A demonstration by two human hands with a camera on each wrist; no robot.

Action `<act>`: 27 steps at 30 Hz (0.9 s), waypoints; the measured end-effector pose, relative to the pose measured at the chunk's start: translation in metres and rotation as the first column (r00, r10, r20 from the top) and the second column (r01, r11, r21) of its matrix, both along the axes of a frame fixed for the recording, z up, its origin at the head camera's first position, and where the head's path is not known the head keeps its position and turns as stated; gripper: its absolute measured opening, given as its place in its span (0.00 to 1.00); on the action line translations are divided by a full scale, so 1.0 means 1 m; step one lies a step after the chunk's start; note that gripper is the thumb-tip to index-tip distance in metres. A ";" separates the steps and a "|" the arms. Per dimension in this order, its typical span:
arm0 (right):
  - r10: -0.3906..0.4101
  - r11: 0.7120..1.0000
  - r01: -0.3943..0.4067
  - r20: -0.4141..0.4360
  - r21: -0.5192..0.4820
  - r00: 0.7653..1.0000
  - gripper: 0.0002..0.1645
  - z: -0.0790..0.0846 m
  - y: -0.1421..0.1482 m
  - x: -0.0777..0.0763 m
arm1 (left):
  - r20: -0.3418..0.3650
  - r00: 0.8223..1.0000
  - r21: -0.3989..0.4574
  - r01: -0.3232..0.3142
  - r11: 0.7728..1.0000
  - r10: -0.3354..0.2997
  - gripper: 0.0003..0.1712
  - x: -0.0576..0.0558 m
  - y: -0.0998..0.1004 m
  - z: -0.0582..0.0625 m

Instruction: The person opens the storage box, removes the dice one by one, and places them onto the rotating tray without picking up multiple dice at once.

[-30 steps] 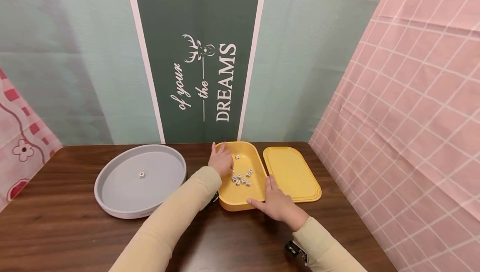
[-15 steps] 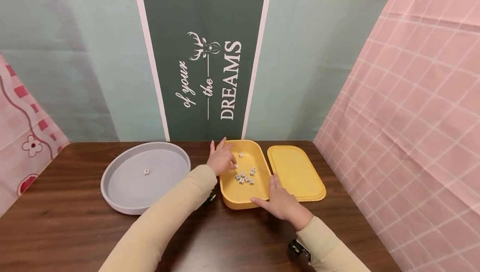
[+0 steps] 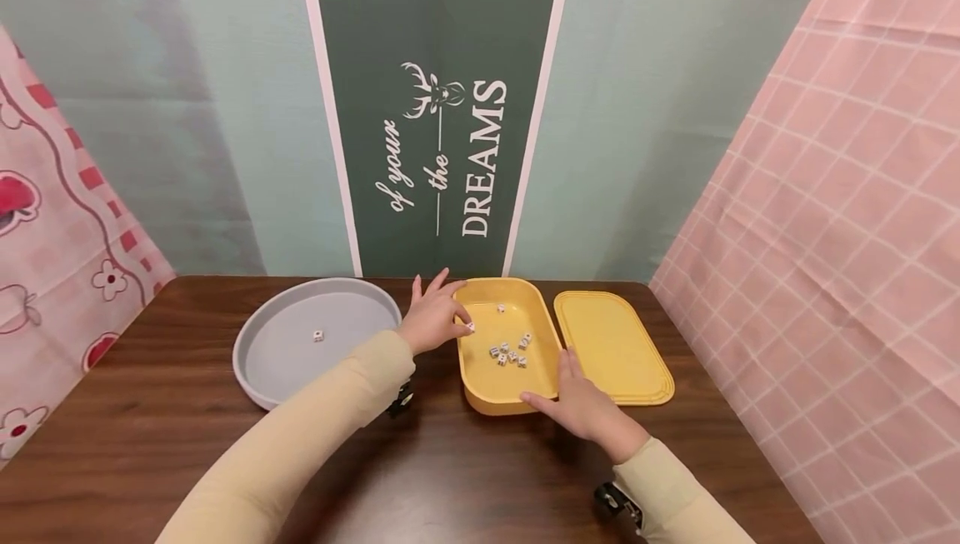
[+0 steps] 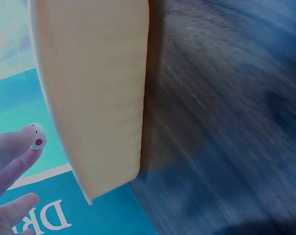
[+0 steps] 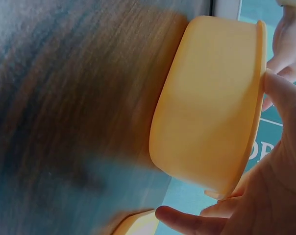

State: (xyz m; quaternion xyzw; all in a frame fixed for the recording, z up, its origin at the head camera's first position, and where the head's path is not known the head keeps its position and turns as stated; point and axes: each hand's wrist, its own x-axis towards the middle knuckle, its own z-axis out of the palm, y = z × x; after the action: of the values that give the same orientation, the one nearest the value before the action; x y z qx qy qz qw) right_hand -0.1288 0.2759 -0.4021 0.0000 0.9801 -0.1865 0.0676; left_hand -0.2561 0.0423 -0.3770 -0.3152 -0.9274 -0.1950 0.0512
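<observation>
My left hand (image 3: 431,315) pinches a small white die (image 3: 470,327) between thumb and index finger, its other fingers spread. It is over the left rim of a yellow box (image 3: 502,405). In the left wrist view the die (image 4: 38,137) shows a red dot, beyond the box's wall (image 4: 96,98). Several more dice (image 3: 513,357) lie grouped on the box floor, with one die (image 3: 501,308) apart at the back. My right hand (image 3: 588,406) touches the box's near right corner, thumb on the rim and fingers straight along the right side.
A round grey tray (image 3: 281,381) stands on the left with one die (image 3: 318,336) in it. The yellow lid (image 3: 615,352) lies flat just right of the box. Fabric backdrops rise behind and beside the brown wooden table (image 3: 442,477).
My left hand has picked up a die inside the box and raised it, moving left toward the rim. The right hand keeps its place at the box. The head view has shifted slightly.
</observation>
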 end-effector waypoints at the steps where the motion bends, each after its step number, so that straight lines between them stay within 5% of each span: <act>1: 0.001 1.000 -0.001 -0.001 -0.008 1.000 0.64 0.000 0.000 0.000 | -0.002 1.000 0.006 -0.003 1.000 0.003 0.07 0.001 -0.003 0.002; 16: 0.035 0.997 -0.030 -0.072 0.065 0.997 0.61 -0.004 -0.001 0.002 | -0.058 0.998 0.031 0.012 0.999 -0.010 0.06 0.020 -0.063 0.016; 27: 0.081 0.994 -0.072 -0.101 0.088 0.992 0.60 -0.008 -0.005 0.002 | -0.094 0.995 0.019 -0.024 1.000 0.025 0.04 0.025 -0.105 0.012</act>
State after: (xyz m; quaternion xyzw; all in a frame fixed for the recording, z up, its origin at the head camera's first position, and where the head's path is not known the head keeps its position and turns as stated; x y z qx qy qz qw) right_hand -0.1264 0.2710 -0.4104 -0.0445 0.9886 -0.1422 0.0234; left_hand -0.2315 -0.0624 -0.3654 -0.3122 -0.9259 -0.1874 0.0999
